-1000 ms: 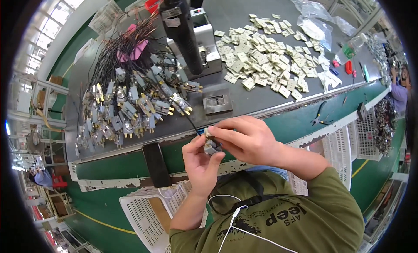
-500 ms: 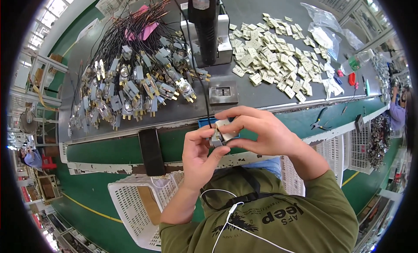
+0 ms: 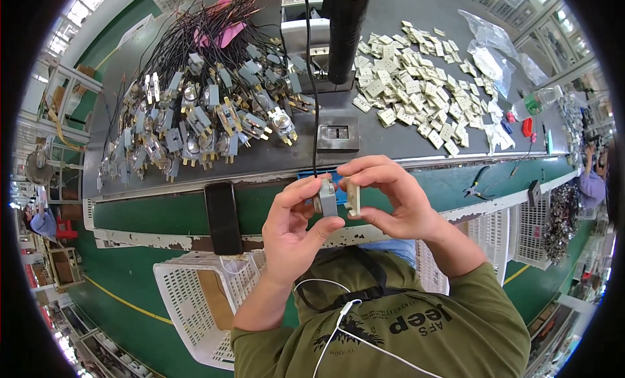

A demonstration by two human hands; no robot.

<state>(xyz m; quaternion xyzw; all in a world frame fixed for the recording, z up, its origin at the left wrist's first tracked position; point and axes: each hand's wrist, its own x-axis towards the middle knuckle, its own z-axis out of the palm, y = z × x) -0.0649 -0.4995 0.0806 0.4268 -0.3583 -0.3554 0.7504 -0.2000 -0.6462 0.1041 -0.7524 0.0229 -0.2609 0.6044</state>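
Observation:
My left hand [image 3: 286,231] grips a grey plug part [image 3: 327,199] between thumb and fingers. A black cable [image 3: 314,124] runs up from it. Close by on the right, my right hand [image 3: 403,205] pinches a cream cover plate [image 3: 353,197] on edge, facing the grey part. A narrow gap separates the two pieces. Both hands are held above the green front ledge of the bench, and a blue object [image 3: 306,174] behind them is mostly hidden.
Cabled grey plug parts [image 3: 202,121] are heaped at the left, cream plates [image 3: 416,85] at the right. Between them stand a black column [image 3: 348,40] and a metal block [image 3: 338,135]. A black phone [image 3: 223,218] and pliers [image 3: 480,183] lie on the ledge. A white basket [image 3: 189,306] stands below.
The cream plate has moved apart from the grey part, to the right, and turned edge-on. My hands have spread slightly. The whole view has shifted a little.

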